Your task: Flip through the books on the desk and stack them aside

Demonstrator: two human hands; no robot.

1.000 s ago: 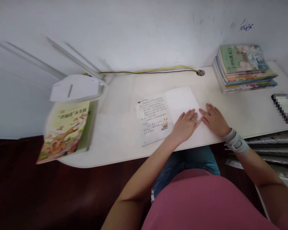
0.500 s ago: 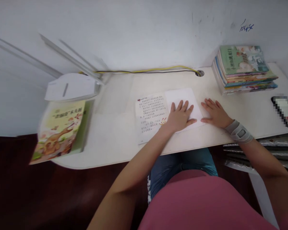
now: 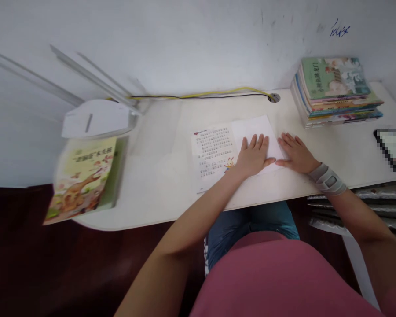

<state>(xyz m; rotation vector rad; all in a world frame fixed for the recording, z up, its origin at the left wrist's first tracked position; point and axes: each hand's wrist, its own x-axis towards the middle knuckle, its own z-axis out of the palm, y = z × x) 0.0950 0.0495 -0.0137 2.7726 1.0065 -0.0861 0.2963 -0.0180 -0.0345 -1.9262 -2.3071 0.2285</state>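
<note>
An open book (image 3: pixel 214 154) lies on the white desk (image 3: pixel 158 176), with printed text and a small rabbit drawing on its left page and a blank right page. My left hand (image 3: pixel 253 155) rests flat on the blank page, its fingers spread. At the right edge of that page my right hand (image 3: pixel 295 152) lies palm down with fingers stretched out, a grey band (image 3: pixel 328 179) round its wrist. Neither hand grips anything.
Several stacked books (image 3: pixel 336 83) stand at the back right, near a phone (image 3: pixel 392 147). Yellow-covered books (image 3: pixel 82 180) overhang the desk's left front edge beside a white lamp base (image 3: pixel 99 119). Cables (image 3: pixel 201 94) run along the wall into a hole.
The book and my left hand have shifted slightly to the right and away from me. My right hand now touches the page edge, and the gap between my hands is smaller.
</note>
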